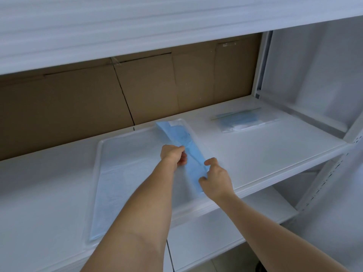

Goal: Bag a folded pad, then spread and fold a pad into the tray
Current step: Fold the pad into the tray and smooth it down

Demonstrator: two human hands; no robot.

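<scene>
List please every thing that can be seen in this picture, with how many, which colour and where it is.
folded pad: one, blue, a long strip in the right part of the tray, gripped by both hands
tray: one, clear or whitish, on the shelf in the middle
flat sheet: one, pale white-blue, lying in the left part of the tray
bagged pad: one, blue and white inside a clear bag, on the shelf to the right behind the tray
shelf: one, white, carrying the tray
cardboard: several brown panels, behind the shelf
left hand: one, holds the left edge of the strip
right hand: one, pinches its near end
</scene>
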